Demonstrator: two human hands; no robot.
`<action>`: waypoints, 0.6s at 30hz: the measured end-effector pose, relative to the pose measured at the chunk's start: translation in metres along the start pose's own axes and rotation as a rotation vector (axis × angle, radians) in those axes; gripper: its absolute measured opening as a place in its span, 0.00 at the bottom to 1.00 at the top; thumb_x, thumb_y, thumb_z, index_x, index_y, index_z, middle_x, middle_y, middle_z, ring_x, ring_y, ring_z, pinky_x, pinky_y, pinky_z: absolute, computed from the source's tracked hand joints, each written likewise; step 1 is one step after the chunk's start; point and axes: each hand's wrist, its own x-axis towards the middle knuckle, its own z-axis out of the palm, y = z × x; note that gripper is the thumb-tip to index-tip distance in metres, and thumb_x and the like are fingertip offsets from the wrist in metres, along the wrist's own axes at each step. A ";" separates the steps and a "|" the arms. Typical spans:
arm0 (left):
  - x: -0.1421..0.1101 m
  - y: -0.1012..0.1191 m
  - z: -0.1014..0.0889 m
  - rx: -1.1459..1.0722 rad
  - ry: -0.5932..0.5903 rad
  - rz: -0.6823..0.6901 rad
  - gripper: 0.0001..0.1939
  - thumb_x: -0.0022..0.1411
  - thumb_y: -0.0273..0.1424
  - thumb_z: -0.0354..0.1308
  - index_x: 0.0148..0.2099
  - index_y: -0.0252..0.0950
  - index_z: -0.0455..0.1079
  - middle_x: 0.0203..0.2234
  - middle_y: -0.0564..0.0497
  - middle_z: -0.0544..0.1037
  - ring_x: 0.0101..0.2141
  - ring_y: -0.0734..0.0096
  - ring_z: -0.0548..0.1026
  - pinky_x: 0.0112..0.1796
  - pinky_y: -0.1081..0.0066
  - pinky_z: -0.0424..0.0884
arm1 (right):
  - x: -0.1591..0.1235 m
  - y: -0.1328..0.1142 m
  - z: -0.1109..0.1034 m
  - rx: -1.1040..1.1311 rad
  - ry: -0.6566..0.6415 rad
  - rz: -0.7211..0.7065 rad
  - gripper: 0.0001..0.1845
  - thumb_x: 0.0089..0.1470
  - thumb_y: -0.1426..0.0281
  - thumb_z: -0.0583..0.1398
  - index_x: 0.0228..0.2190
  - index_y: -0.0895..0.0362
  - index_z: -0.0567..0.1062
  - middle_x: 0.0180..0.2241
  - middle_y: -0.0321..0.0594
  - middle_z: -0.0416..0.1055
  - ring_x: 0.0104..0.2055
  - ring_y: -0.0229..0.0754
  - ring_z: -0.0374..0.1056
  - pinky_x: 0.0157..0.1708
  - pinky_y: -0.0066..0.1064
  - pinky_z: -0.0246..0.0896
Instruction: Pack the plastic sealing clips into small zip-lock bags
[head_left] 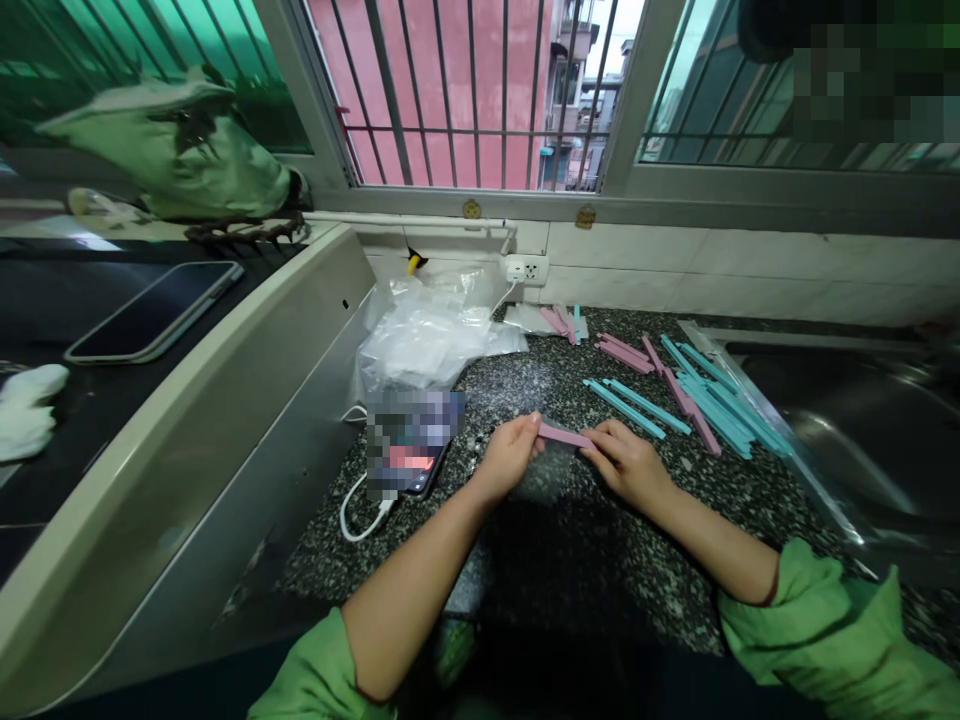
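Observation:
Between my two hands, above the dark speckled counter (480, 560), a pink plastic strip (564, 436) is stretched lengthwise; it looks like a bag sealing clip. My left hand (511, 455) pinches its left end, and my right hand (626, 462) grips its right end. Some clear film seems to lie around the strip, but I cannot make it out well. Just beyond my right hand lie two loose blue strips (637, 408). A larger pile of blue strips (724, 405), with pink strips (626, 354) beside it, spreads toward the sink.
A phone (431, 470) with a white cable lies left of my hands. Crumpled clear plastic bags (420, 335) are heaped behind it. A small packet (529, 320) with strips on it sits near the wall socket (531, 270). The metal sink (862, 400) borders the right side.

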 end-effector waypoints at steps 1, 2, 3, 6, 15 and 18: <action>0.000 -0.001 0.001 0.005 -0.005 -0.001 0.26 0.54 0.53 0.41 0.20 0.36 0.61 0.14 0.54 0.63 0.19 0.75 0.61 0.24 0.72 0.58 | 0.000 0.000 0.000 -0.013 0.009 -0.013 0.13 0.57 0.68 0.51 0.39 0.58 0.73 0.31 0.44 0.70 0.32 0.39 0.67 0.33 0.28 0.64; 0.000 -0.001 0.001 0.012 -0.009 -0.002 0.27 0.55 0.52 0.41 0.20 0.36 0.61 0.14 0.54 0.63 0.19 0.75 0.61 0.24 0.72 0.57 | 0.000 0.000 -0.001 -0.046 0.019 -0.023 0.13 0.57 0.68 0.51 0.39 0.58 0.73 0.31 0.43 0.70 0.33 0.39 0.67 0.33 0.27 0.64; 0.000 -0.002 0.002 0.022 -0.011 -0.004 0.26 0.55 0.52 0.40 0.20 0.35 0.61 0.14 0.54 0.63 0.19 0.75 0.61 0.24 0.72 0.57 | 0.000 -0.001 -0.002 -0.099 0.029 -0.029 0.13 0.56 0.68 0.51 0.38 0.57 0.73 0.31 0.43 0.71 0.33 0.39 0.67 0.33 0.28 0.63; 0.000 -0.005 0.003 0.059 -0.014 -0.007 0.26 0.56 0.51 0.40 0.20 0.35 0.61 0.14 0.54 0.62 0.19 0.75 0.61 0.25 0.73 0.57 | 0.001 -0.003 -0.004 -0.283 0.053 -0.036 0.11 0.55 0.68 0.54 0.36 0.58 0.74 0.32 0.43 0.71 0.33 0.40 0.67 0.31 0.28 0.62; -0.001 -0.008 0.006 0.145 -0.036 0.006 0.25 0.57 0.48 0.37 0.21 0.35 0.60 0.15 0.55 0.61 0.19 0.75 0.60 0.25 0.73 0.55 | -0.004 0.001 0.000 -0.451 0.030 -0.135 0.15 0.56 0.77 0.48 0.42 0.61 0.71 0.33 0.45 0.70 0.31 0.39 0.66 0.29 0.26 0.62; -0.001 -0.008 0.006 0.183 -0.023 0.021 0.24 0.57 0.47 0.38 0.20 0.36 0.60 0.15 0.54 0.61 0.20 0.75 0.60 0.25 0.73 0.55 | -0.005 0.000 0.001 -0.458 0.018 -0.126 0.15 0.57 0.75 0.49 0.42 0.61 0.71 0.32 0.45 0.71 0.30 0.39 0.67 0.27 0.26 0.62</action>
